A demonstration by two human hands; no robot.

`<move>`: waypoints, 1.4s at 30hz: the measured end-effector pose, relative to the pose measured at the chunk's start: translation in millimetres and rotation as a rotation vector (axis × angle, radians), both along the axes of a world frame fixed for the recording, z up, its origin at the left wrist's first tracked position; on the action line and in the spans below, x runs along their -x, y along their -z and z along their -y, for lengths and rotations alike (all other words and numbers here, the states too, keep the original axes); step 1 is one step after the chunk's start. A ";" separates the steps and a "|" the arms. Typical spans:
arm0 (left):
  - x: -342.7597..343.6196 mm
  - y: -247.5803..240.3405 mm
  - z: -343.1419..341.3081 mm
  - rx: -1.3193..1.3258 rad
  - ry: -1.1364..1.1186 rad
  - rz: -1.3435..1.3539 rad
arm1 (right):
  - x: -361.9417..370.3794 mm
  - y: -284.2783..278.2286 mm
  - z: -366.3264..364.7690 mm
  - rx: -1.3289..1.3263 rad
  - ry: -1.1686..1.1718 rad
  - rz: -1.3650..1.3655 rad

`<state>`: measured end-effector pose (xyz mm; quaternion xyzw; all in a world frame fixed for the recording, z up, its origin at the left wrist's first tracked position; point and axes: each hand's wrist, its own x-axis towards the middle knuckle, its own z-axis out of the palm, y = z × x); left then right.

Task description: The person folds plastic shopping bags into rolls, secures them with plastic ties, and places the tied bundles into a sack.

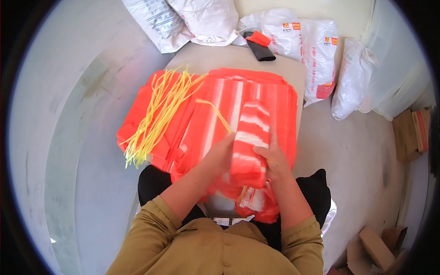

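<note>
Between my hands stands a folded bundle of red-and-white striped plastic bags [250, 142], long side pointing away from me. My right hand [274, 158] grips its right side, thumb across the front. At its left side is my left hand [221, 153], slightly blurred, closed on a yellow tie [213, 110] that sticks out past the fingers. Under both hands lies a wide flat stack of red-and-white striped bags [211, 114]. A bunch of loose yellow ties [162, 114] rests on red folded bags [137, 119] at the left. Another red-and-white bundle [259, 204] lies near my lap.
The grey tabletop [201, 57] carries a black-and-red plastic piece [261, 46] at its far edge. White woven sacks [206, 20] stand beyond it, with more sacks [318, 59] at the far right. Cardboard boxes [410, 135] and cardboard pieces [376, 250] sit along the right side.
</note>
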<state>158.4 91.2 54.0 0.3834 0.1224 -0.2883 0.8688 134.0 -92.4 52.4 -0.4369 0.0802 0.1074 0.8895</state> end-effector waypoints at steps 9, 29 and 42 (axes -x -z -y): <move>1.6 -3.1 9.5 -0.239 0.039 -0.117 | 16.2 -16.9 8.7 0.274 -0.136 0.020; -6.5 24.7 19.8 -0.665 0.108 0.332 | 2.8 -5.2 84.0 1.668 -0.178 0.284; -14.4 51.5 11.2 -0.936 0.008 0.502 | -4.8 17.1 86.0 0.685 -0.148 0.189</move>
